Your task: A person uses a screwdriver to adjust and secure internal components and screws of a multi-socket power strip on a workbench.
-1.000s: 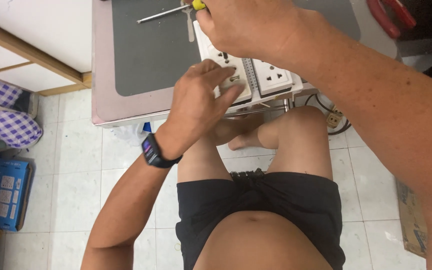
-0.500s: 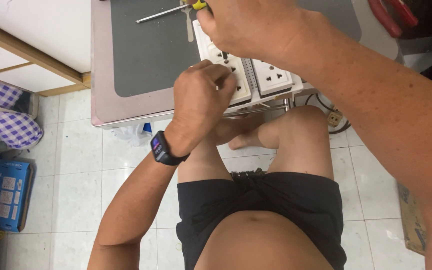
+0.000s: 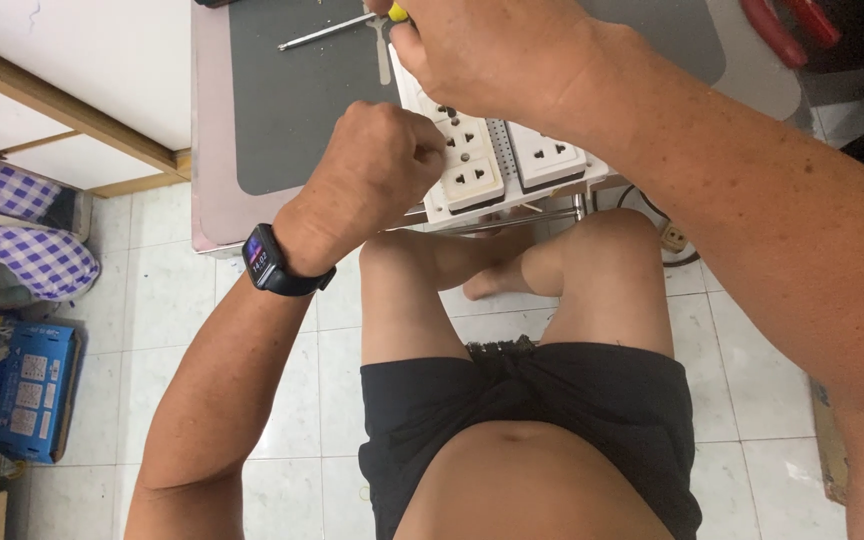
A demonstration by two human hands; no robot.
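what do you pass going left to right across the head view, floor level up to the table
blue box → checked cloth → watch → left hand → white power strip → red pliers

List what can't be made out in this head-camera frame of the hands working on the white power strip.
- Right hand: its grip is cut off by the top edge; only a yellow tool handle tip shows.
- Left hand: curled fingers hide what, if anything, they pinch.
- White power strip: its far end lies under the right hand.
- Red tool: cut off by the top edge.
- Watch: screen too small to read.
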